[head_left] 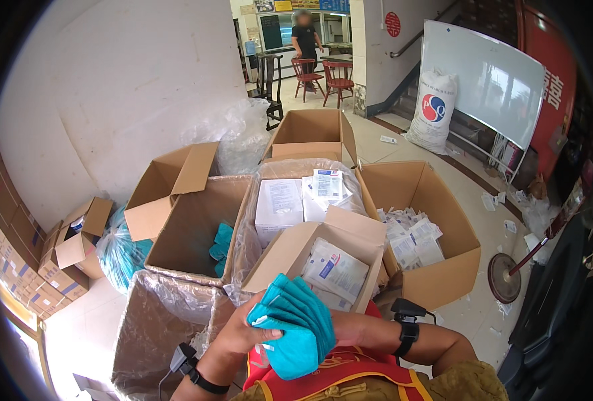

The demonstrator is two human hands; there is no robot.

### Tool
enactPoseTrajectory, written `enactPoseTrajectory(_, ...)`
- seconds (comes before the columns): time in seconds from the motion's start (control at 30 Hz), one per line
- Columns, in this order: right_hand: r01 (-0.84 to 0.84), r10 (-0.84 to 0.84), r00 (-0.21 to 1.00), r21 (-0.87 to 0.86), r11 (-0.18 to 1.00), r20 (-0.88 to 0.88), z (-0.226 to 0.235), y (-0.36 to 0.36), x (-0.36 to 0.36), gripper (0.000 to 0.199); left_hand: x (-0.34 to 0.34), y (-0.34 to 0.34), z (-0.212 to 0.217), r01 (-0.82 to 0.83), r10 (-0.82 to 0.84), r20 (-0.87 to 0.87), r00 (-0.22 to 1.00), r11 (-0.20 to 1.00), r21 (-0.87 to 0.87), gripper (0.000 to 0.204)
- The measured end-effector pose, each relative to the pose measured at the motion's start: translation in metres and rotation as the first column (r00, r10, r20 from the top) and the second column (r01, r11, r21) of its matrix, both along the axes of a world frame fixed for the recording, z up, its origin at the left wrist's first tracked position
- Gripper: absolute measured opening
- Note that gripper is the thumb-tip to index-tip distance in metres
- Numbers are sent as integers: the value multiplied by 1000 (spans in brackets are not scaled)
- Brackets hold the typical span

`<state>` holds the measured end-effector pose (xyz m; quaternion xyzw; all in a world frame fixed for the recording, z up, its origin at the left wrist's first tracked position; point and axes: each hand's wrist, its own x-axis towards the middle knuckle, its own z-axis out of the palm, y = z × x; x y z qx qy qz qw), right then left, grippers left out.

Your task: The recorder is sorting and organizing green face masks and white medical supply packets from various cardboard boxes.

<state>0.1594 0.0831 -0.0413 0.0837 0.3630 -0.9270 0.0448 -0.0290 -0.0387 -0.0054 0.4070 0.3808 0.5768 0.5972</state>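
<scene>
Masks point(295, 337), teal and folded by the look of them, are nearest, in a fanned, uneven stack held up before the person's body. Their edges do not line up, so a slackening thumb or a sharp tilt could let the outer ones slide out, probably down into the plastic-lined carton point(153, 324) at near left or onto the white packets point(336, 271) just beyond. The left hand point(248, 327) is closed on the stack's left side, its thumb laid across the near face and its fingers mostly hidden. The right hand point(342, 327) sits behind the right edge; with the stack covering it, how far its fingers are bent cannot be told. Just past the hands, a small carton point(356, 231) holds those packets, its flaps spread. Farther on, more teal pieces point(221, 246) lie in a deep carton point(193, 217) to the left, and loose white sachets point(413, 237) lie in a wide carton point(443, 279) to the right. At the far right a white sack point(433, 110) stands before a whiteboard point(500, 87); at the far end a person in dark clothes point(305, 43) is near red chairs point(338, 77).
</scene>
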Motion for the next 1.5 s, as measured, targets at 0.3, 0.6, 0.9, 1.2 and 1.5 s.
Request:
enactPoseTrajectory(0.3, 57, -49, 996, 103, 993, -80, -40, 0, -8, 37, 9, 2, 1, -52, 55, 91, 994, 998, -29, 65)
enactPoseTrajectory(0.6, -67, 83, 984, 108, 992, -156, -36, -1, -2, 44, -5, 1, 18, 225, -180, -395, 901, 972, 69, 59)
enactPoseTrajectory(0.9, -22, -11, 974, -143, 990, -228, -17, 1, 1, 41, -7, 6, 17, 225, -182, -273, 945, 965, 135, 70)
enactPoseTrajectory(1.2, -16, 17, 985, 10, 1000, -172, 14, -3, -8, 10, -6, 14, -28, -52, 8, 480, 877, 996, 79, 75)
enactPoseTrajectory(1.5, -32, 17, 982, -77, 997, -189, 11, 8, -17, 35, -5, 21, -50, -446, 373, 303, 877, 866, 226, 60)
